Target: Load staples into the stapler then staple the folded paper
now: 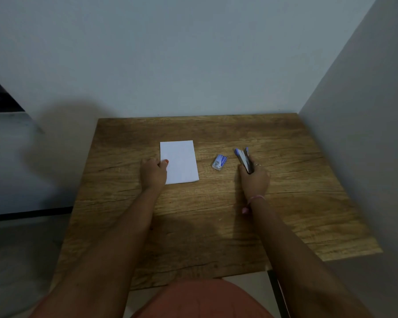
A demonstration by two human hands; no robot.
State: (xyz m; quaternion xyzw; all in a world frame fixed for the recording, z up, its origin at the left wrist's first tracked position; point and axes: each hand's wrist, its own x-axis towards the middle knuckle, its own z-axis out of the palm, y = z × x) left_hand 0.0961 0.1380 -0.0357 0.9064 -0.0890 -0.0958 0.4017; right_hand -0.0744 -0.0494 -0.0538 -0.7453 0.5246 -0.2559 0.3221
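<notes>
The wooden bench [216,226] is filling the middle of the frame, carrying everything the task needs. The folded paper [180,160] is lying flat left of centre, its long axis running from the lower frame toward the upper frame with a slight lean. The left hand [153,172] is resting at the paper's left edge, thumb lying on the sheet and fingers loosely curled, apparently steadying it rather than lifting it.

At right of centre the right hand [254,180] is grasping the stapler [244,158] by its rear end; the stapler's long axis is pointing up and slightly left in the frame, and its two blue-tipped arms are looking parted, as if opened.

Between the two, the small staple box [219,162] is sitting on the bench, apart from both hands. By my judgement the loading step is just beginning: the next move is calling for a strip of staples out of that box, so the left hand will likely need to leave the paper.
</notes>
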